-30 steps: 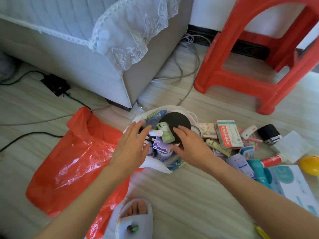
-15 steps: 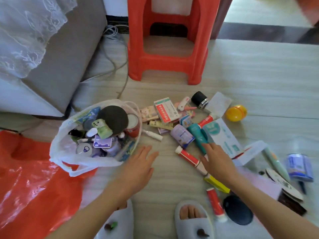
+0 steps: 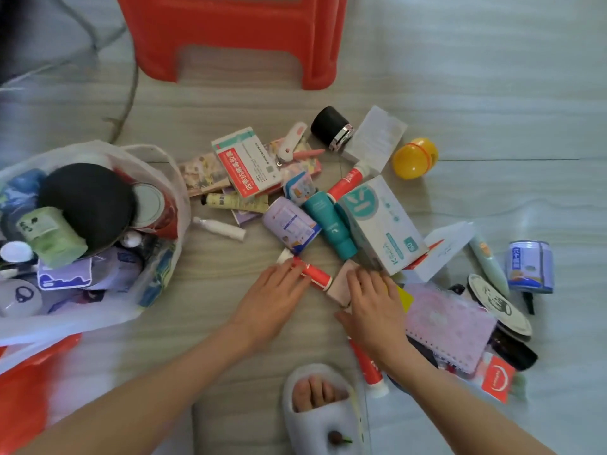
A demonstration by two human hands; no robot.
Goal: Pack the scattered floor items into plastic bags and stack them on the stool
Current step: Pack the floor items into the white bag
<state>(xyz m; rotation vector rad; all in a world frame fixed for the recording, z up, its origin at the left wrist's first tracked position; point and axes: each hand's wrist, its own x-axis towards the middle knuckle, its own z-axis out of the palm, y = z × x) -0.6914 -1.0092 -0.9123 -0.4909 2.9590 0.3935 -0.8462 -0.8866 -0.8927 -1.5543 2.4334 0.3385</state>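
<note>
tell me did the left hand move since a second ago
Yes. The left hand has gone from the white bag rightward to the floor pile, its fingers now on the red tube.

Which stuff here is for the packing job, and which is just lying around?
For the job: white plastic bag, red stool, red tube under the left hand, teal box, yellow ball, blue can.

Just lying about: grey cable, slipper.
</note>
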